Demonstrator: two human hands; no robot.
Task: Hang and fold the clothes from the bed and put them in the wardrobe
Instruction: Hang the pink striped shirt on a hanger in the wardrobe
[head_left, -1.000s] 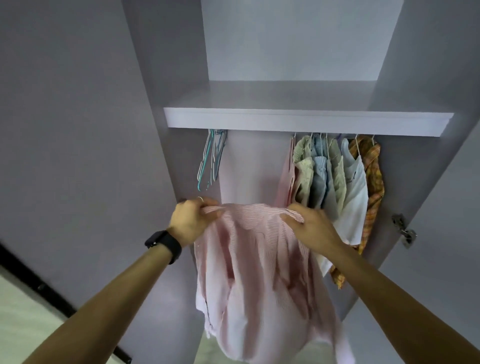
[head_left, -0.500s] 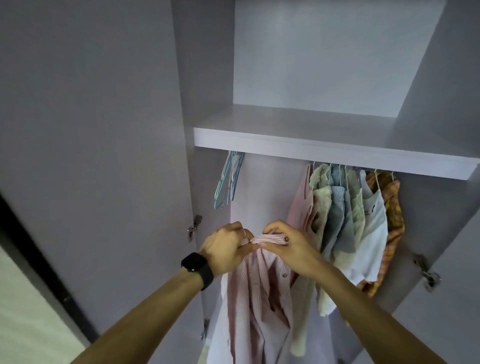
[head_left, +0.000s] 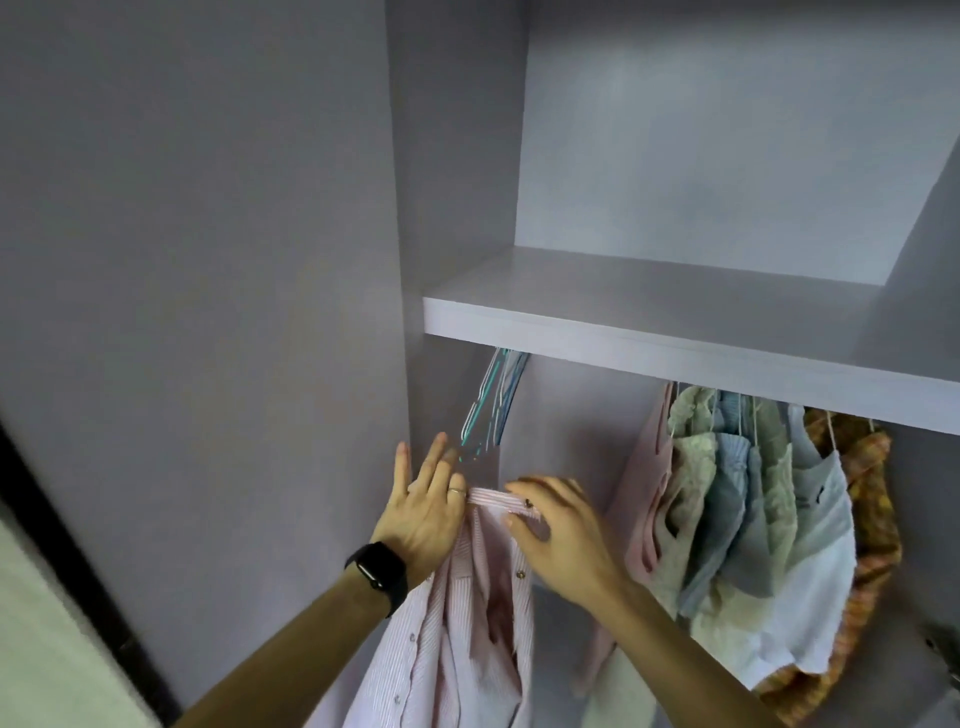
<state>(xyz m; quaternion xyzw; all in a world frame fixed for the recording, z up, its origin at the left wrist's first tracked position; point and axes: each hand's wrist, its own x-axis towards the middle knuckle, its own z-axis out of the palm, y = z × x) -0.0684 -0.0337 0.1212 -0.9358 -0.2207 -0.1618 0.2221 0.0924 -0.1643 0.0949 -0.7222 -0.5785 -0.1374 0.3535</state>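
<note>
Nearest the camera: two bare forearms rise from the bottom edge toward an open wardrobe (head_left: 457, 156). A black watch (head_left: 376, 571) sits on the left wrist. A pink striped shirt (head_left: 467, 639) hangs between the arms, front open, buttons showing, its lower part running out of frame. Its collar (head_left: 496, 498) is held up level, in front of the wardrobe's hanging space and below the shelf.

Left hand (head_left: 426, 512): fingers straight and spread, pointing up, a ring (head_left: 457, 490) on one. It lies against the left end of the collar; the thumb is hidden.

Right hand (head_left: 563, 527): slightly blurred. Fingers are laid over the collar with the thumb beneath, pinching the band near a button.

Just beyond the left hand, a bunch of bare hangers (head_left: 491, 410), white and teal, hangs under the left end of the shelf (head_left: 675, 340). Further right, the hung clothes (head_left: 753, 493) crowd together: pale pink, green, blue, white, then an orange plaid shirt (head_left: 872, 499) at the far end.

The wardrobe door (head_left: 208, 260) stands open on the left. At the back, an upper compartment shows above the shelf.
</note>
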